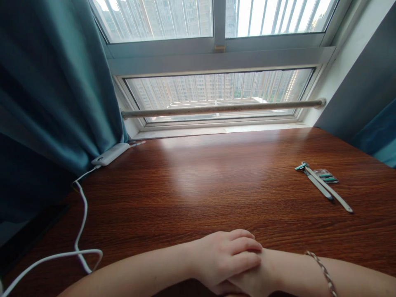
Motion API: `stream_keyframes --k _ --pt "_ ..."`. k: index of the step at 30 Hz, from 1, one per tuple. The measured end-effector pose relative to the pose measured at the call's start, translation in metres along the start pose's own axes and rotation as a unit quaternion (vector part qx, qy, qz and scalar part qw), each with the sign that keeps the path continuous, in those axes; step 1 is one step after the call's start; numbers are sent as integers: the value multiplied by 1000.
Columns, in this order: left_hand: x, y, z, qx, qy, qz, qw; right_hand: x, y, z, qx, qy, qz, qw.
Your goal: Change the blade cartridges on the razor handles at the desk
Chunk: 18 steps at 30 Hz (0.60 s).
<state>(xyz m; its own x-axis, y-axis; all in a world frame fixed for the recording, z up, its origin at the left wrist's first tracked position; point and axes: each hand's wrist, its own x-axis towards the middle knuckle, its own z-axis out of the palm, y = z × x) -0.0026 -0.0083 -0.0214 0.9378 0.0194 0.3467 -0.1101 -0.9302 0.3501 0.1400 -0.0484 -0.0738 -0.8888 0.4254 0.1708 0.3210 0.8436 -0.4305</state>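
At the front edge of the wooden table, my left hand [230, 258] lies over the back of my right hand [252, 280]. My left fingers are stretched out and rest on it, holding no object. The fingers of my right hand are mostly hidden underneath. A braided bracelet [323, 268] circles my right wrist. Farther off to the right, away from both hands, are a razor with a teal head [300, 166], a long pale handle [332, 192] crossing beside a grey one [320, 187], and a clear pack of teal razor cartridges [327, 176].
The brown table [185, 185] reaches back to a barred window with a horizontal rail [222, 109]. At the left, a white power strip [111, 154] lies against a blue curtain [58, 82], and its white cable [83, 214] curls toward the front.
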Motion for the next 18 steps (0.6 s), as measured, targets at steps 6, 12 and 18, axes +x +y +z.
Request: stream_keyframes --k 6,12,18 --pt "1 1 -4 18 29 19 999 10 -5 -5 -98 63 -72 991" --pt "4 4 -11 25 41 21 999 12 -13 -17 -117 324 -93 934" --pt "4 -1 -17 39 64 25 997 14 -19 -35 -40 334 -56 940"
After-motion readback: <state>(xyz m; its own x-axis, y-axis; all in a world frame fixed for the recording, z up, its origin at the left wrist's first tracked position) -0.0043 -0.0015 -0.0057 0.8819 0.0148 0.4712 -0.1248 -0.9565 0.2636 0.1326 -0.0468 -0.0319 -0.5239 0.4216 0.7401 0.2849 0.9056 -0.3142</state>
